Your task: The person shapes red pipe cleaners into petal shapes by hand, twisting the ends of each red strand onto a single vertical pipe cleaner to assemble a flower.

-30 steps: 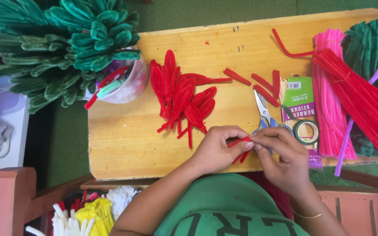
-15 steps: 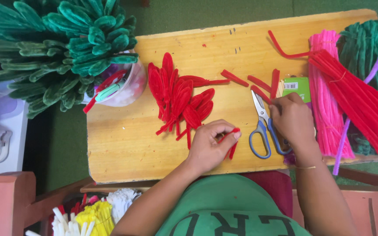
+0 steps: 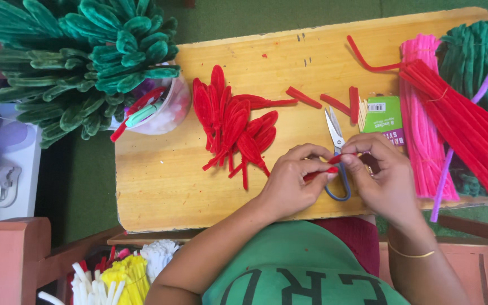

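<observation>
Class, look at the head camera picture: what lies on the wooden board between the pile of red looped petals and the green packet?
In the head view, between the red petals and the green packet lie short red pipe-cleaner pieces and the scissors.

Your wooden board (image 3: 165, 186), red petal loops (image 3: 232, 127) at centre, scissors (image 3: 337, 152) near right, pink stems (image 3: 422, 124) far right.

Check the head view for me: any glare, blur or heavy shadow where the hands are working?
Head view: soft, even light, no glare on the pale wooden board; only faint shadows beneath the left hand and right hand; the short red pipe-cleaner piece between them looks sharp; the blue-handled scissors are partly hidden.
</observation>
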